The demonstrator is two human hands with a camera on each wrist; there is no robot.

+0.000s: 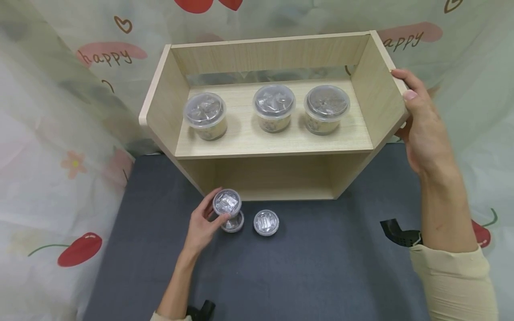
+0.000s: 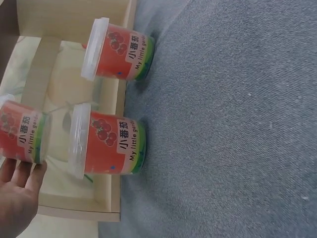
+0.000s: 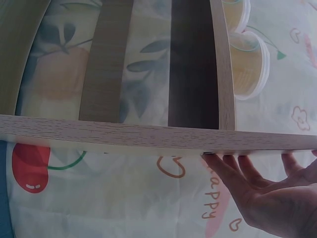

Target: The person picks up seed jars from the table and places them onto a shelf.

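Observation:
My left hand grips a small round cup with a clear lid, raised above a second cup on the cloth. In the left wrist view, the held cup shows a red and green label with tomatoes, fingers along its side. Two matching cups, an upper one and a lower one, stand in front of the wooden shelf. With its fingertips, my right hand touches the outside of the shelf's right side panel; in the right wrist view its fingers press there.
On the upper board stand three lidded cups: left, middle and right. Another cup stands on the dark grey cloth before the shelf. A printed curtain hangs around the back and sides.

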